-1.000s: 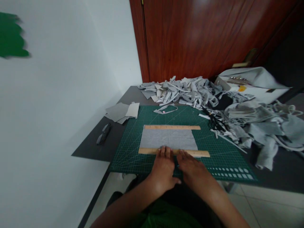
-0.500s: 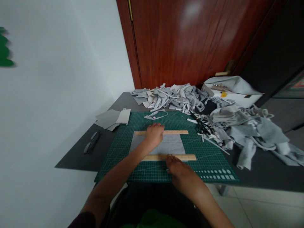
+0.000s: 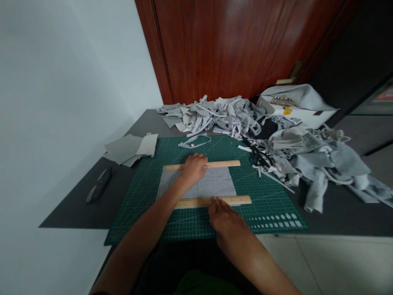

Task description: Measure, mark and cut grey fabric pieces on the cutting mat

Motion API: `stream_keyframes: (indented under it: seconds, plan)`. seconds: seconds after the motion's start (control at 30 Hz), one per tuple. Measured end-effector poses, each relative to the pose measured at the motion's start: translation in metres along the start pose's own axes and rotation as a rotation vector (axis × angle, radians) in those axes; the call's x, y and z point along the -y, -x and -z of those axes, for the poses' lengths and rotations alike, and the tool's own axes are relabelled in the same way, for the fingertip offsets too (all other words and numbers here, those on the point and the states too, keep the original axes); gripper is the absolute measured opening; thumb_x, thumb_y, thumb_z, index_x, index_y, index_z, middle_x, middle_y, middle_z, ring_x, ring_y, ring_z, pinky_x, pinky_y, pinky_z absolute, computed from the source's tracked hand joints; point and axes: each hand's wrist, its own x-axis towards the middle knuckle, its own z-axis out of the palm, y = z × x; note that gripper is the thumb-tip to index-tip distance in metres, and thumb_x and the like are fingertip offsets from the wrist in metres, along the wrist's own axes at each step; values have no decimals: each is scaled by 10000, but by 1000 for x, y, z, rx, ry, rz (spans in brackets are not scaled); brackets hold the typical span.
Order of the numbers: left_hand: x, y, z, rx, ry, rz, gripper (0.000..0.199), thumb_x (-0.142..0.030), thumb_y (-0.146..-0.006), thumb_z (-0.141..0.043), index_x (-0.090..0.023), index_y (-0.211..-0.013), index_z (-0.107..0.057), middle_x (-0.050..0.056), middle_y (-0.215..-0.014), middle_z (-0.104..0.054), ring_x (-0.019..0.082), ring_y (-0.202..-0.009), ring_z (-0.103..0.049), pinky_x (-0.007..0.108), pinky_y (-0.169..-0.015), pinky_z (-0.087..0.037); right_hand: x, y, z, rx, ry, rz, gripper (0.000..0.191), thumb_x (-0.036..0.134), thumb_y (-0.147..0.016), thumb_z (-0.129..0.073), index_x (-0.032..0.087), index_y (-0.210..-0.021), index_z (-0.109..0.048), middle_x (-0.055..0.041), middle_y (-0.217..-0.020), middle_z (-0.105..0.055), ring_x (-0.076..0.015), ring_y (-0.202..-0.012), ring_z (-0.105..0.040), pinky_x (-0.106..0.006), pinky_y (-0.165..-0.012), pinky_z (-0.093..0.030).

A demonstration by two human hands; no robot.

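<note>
A grey piece of cloth [image 3: 211, 182] lies flat on a green cutting mat [image 3: 264, 196]. One wooden ruler [image 3: 225, 164] crosses its far edge, and another wooden ruler [image 3: 236, 200] lies along its near edge. My left hand [image 3: 195, 168] is closed over the far ruler, fingers curled on it. My right hand [image 3: 225, 217] has its fingers together at the near ruler, fingertips on top of the wood; its palm side is hidden. Beyond the rulers lies a thin grey strip loop [image 3: 199, 144] with a small pink spot.
Glasses [image 3: 98, 185] and grey fabric pieces [image 3: 123, 149] lie at the left. Black-handled scissors [image 3: 259, 157] rest by the mat's right side. Heaped grey scraps [image 3: 215, 116] line the back, with more scraps [image 3: 331, 159] at the right and a white box [image 3: 307, 116] behind.
The view has shifted slightly, so the table sits a little further left and higher. Both hands stay at their rulers; the far ruler looks slightly more tilted.
</note>
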Motion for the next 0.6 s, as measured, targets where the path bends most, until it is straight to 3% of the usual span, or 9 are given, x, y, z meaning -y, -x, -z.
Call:
stream_keyframes:
  seconds: [0.1,0.3,0.43,0.6]
  plan:
    - [-4,-1,-1,-49,-15,16,119,-266,-1009,-599,-183,-1021,-684,111,-1091,-713,300,-1120,-617,420,-936,-465,4,-4,-4,60,32,-47,683,-116,-767,-484,-36,-1436,-595,-295,-1573,-471,-388,-1472,-470,-466,-1214,-425]
    - [-1,0,9,-153,0,41,217,-204,-1076,-409,-178,-1128,-618,121,-1063,-706,283,-1045,-654,399,-866,-479,8,-5,-2,42,37,-57,639,-116,-774,-504,-16,-1390,-642,-296,-1575,-467,-385,-1472,-472,-473,-1209,-437]
    - [14,-7,15,-492,244,33,163,-178,-1046,-475,-213,-1169,-575,90,-1107,-682,249,-1051,-651,350,-841,-493,9,-1,3,47,21,-51,642,-134,-784,-497,-30,-1404,-625,-303,-1586,-439,-384,-1493,-432,-461,-1228,-415]
    - [33,-18,22,-817,800,50,186,-182,-976,-621,-249,-1123,-528,-27,-892,-608,152,-810,-619,269,-739,-488,12,2,9,45,34,-34,627,-138,-798,-489,-44,-1404,-618,-322,-1577,-422,-393,-1486,-428,-482,-1218,-427]
